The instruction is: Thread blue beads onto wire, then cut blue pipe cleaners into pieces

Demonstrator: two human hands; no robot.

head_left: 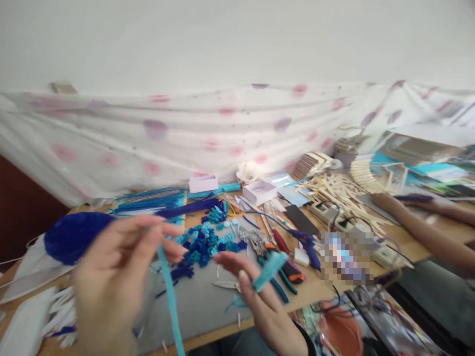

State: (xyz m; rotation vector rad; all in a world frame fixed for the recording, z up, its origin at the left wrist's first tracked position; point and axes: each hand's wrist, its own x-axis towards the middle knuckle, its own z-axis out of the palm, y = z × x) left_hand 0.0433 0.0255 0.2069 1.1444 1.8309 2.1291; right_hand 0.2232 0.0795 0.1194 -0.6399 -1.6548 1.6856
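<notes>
My left hand (122, 277) is raised on the left, thumb and forefinger pinched on a long light blue pipe cleaner (169, 301) that hangs down past the lower edge of the view. Lower and to the right, my right hand (256, 296) holds a short bent light blue pipe cleaner piece (270, 271) between thumb and fingers; its thin end shows left of the thumb. Motion blurs both hands. Behind them lies a heap of blue and turquoise crocheted-looking flowers (202, 244) on a grey mat (196, 306). Scissors (226, 285) lie beside my right hand.
Bundled blue pipe cleaners (148, 201), white boxes (260, 193), pliers (280, 277), a blue glue gun (307, 244), a phone (301, 219) and power strips (386, 254) crowd the table. A dark blue round piece (76, 235) is left. Another person's arms (419, 225) rest at right near wooden sticks (345, 198).
</notes>
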